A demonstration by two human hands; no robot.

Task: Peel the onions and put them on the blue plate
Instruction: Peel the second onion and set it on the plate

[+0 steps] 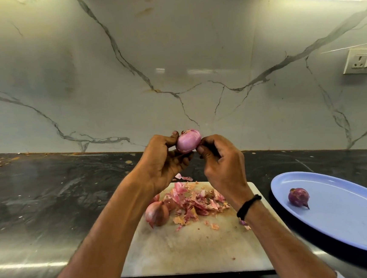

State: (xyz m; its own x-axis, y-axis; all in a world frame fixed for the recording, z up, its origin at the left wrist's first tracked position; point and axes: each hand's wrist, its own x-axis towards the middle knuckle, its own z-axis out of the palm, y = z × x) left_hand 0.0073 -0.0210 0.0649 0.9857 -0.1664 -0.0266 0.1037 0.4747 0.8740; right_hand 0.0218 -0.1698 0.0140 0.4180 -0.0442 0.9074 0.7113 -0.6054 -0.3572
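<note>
A pink, mostly peeled onion (188, 141) is held up in front of the marble wall. My left hand (164, 160) grips it from the left, fingers curled round it. My right hand (220, 160) pinches at its right side with thumb and fingertips. Below, a white cutting board (187, 249) carries a heap of onion skins (197, 202) and an unpeeled onion (157, 213) partly behind my left forearm. On the right, the blue plate (351, 219) holds one dark purple peeled onion (298, 197).
The board and plate rest on a dark stone counter (40, 206). A few skin scraps (183, 177) lie just beyond the board. A wall socket (360, 61) is at the upper right. The plate overhangs the frame's right edge.
</note>
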